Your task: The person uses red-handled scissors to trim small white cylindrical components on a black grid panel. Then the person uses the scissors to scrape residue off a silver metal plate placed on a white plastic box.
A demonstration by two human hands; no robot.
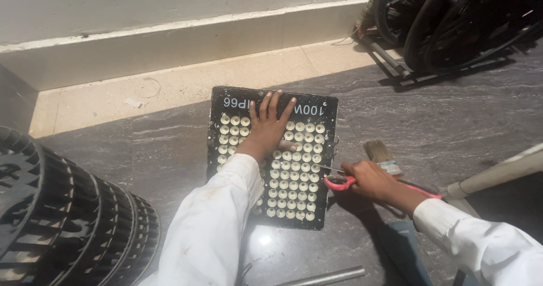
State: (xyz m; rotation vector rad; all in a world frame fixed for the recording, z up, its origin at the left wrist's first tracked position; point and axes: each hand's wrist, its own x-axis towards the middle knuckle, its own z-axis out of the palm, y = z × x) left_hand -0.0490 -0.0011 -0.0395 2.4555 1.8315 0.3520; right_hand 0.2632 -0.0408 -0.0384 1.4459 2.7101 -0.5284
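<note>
Left hand [267, 128]: pressed flat, fingers spread, on black lens panel [273, 157].
Right hand [370, 179]: clamped on pink-handled scissors [338, 181]; paintbrush [383, 156] lies just beyond.

A black lens panel [272, 157] studded with white domes is pressed flat by the left hand [266, 128]. Pink-handled scissors [335, 178] are gripped by the right hand [370, 180], tips laid on the panel; a paintbrush [382, 155] is seen just beside.

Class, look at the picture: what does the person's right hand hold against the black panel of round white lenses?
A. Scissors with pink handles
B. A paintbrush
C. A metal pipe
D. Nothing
A: the right hand grips scissors with pink handles, blades pointing onto the panel, while the left hand lies flat on it.
</note>
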